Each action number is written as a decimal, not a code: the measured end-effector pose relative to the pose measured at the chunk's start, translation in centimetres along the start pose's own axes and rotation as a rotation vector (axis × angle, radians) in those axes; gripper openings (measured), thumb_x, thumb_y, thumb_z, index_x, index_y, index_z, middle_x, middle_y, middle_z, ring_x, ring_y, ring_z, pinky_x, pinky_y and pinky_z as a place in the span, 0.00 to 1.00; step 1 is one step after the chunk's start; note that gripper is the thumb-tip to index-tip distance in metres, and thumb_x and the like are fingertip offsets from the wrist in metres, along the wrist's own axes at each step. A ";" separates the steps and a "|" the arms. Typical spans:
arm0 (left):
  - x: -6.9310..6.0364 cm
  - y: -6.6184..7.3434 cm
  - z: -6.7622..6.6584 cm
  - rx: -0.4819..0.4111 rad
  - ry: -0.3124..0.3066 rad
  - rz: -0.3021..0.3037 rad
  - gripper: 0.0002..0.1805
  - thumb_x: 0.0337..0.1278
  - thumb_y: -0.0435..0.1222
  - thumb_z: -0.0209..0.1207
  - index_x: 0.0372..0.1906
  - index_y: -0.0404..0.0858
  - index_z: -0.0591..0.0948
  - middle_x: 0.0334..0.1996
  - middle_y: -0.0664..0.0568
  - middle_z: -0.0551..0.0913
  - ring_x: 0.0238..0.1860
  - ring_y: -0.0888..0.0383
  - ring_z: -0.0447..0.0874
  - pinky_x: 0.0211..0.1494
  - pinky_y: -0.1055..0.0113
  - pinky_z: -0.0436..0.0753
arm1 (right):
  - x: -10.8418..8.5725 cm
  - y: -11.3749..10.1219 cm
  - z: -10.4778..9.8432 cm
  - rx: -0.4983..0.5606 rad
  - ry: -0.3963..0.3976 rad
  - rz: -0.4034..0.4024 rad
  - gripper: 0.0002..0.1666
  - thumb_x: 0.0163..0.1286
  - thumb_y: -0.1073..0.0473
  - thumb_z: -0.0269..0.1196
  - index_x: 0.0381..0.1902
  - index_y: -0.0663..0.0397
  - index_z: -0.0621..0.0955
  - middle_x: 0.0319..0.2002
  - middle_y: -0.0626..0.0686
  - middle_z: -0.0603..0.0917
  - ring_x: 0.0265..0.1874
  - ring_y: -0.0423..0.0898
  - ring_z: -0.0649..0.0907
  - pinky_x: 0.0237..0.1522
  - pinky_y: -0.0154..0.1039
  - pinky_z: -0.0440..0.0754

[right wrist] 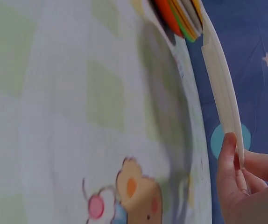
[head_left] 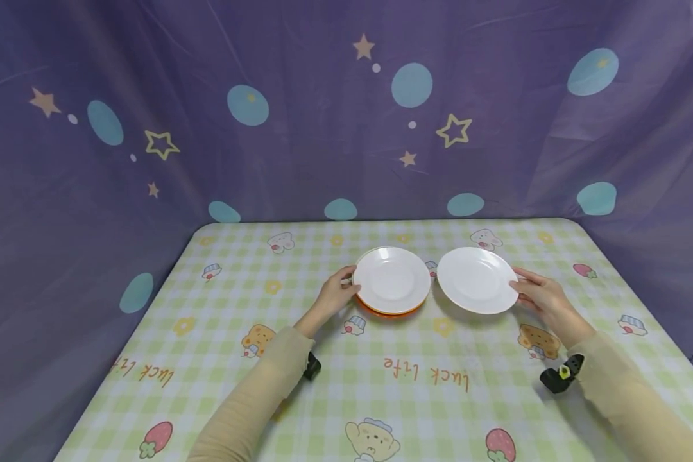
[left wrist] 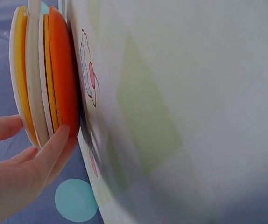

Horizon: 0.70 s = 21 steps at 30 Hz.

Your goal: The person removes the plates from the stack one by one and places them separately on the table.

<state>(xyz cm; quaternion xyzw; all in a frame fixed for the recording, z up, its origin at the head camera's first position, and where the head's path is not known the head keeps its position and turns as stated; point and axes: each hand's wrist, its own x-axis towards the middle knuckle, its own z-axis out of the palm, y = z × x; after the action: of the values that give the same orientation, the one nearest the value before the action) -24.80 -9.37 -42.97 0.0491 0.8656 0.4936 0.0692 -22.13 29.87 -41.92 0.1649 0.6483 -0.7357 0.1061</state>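
Observation:
A stack of plates (head_left: 391, 280) stands mid-table, a white one on top and an orange rim beneath. The left hand (head_left: 336, 294) holds its left edge; in the left wrist view the fingers of that hand (left wrist: 31, 158) lie against the side of white, yellow and orange layers (left wrist: 63, 74). To the right, the right hand (head_left: 545, 300) pinches a separate white plate (head_left: 477, 280) by its right edge. The right wrist view shows this plate (right wrist: 223, 79) raised off the cloth, thumb on one face and fingers of the right hand (right wrist: 246, 182) on the other.
A green-and-white checked cloth (head_left: 323, 398) with printed cartoons covers the table. Purple curtains (head_left: 323, 51) with stars and blue shapes hang behind and at both sides. Black devices sit at the left wrist (head_left: 312, 366) and right wrist (head_left: 561, 375).

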 end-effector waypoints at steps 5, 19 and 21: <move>-0.1 0.1 0.0 -0.005 0.000 0.006 0.27 0.56 0.32 0.54 0.62 0.37 0.64 0.57 0.39 0.67 0.50 0.47 0.73 0.46 0.65 0.79 | 0.4 0.3 -0.7 -0.052 0.020 0.057 0.42 0.59 0.65 0.59 0.67 0.58 0.51 0.23 0.39 0.79 0.21 0.36 0.80 0.28 0.30 0.81; -0.3 0.3 -0.2 -0.044 -0.010 -0.005 0.27 0.56 0.32 0.54 0.62 0.36 0.64 0.57 0.38 0.67 0.51 0.47 0.73 0.45 0.65 0.79 | 1.3 1.4 -1.7 -0.122 0.057 0.087 0.42 0.59 0.65 0.59 0.67 0.60 0.51 0.21 0.39 0.79 0.21 0.37 0.80 0.28 0.31 0.82; -0.3 0.3 -0.2 -0.043 -0.009 -0.002 0.27 0.56 0.32 0.53 0.62 0.36 0.64 0.57 0.38 0.67 0.51 0.47 0.73 0.45 0.66 0.79 | 1.4 1.4 -1.7 -0.130 0.064 0.087 0.42 0.59 0.65 0.59 0.67 0.60 0.51 0.20 0.39 0.79 0.21 0.37 0.81 0.28 0.31 0.82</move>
<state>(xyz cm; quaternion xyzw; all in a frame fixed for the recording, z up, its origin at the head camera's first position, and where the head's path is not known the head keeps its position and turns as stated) -24.54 -9.40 -42.56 0.0490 0.8546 0.5116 0.0746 -22.68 31.44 -43.93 0.2093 0.6898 -0.6812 0.1277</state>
